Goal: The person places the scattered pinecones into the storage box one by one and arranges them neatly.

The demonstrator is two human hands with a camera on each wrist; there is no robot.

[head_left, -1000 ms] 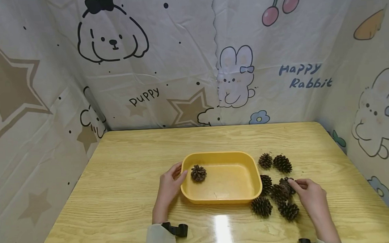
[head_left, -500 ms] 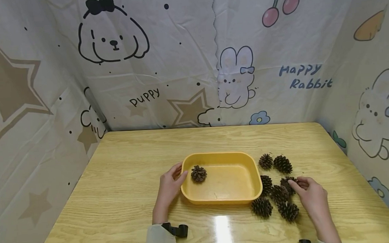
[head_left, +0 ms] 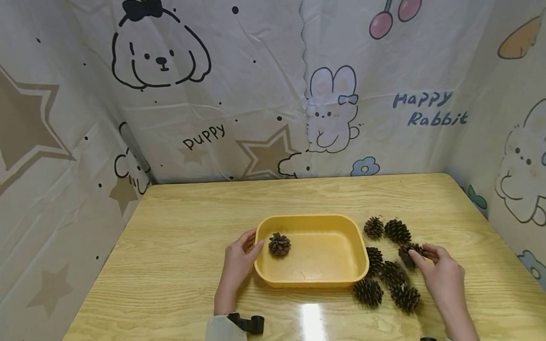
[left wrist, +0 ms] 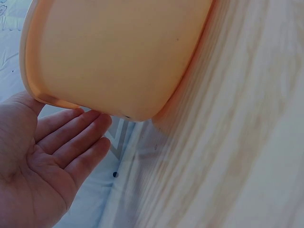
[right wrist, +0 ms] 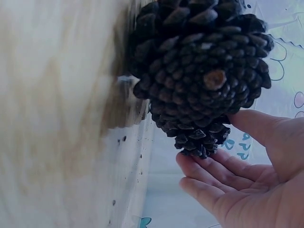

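A yellow plastic basin [head_left: 321,275] stands on the wooden table with one brown pine cone [head_left: 280,245] inside at its left end. My left hand [head_left: 238,258] holds the basin's left end, thumb over the rim and fingers along the outer wall [left wrist: 114,57]. To the right of the basin, my right hand [head_left: 444,279] pinches a pine cone [head_left: 407,254] between thumb and fingers, low over the table or on it. In the right wrist view a large pine cone [right wrist: 204,80] partly hides the one near the fingertips [right wrist: 187,161].
Several loose pine cones [head_left: 391,274] lie close together by the basin's right side, some against its wall. Two more pine cones [head_left: 396,231] lie farther back. Cartoon-printed cloth [head_left: 260,89] hangs behind the table [head_left: 177,276] and along both sides.
My right hand has shifted slightly right and away from me, drawing the pinched pine cone off the neighbouring cones. The left hand and basin have stayed in place.
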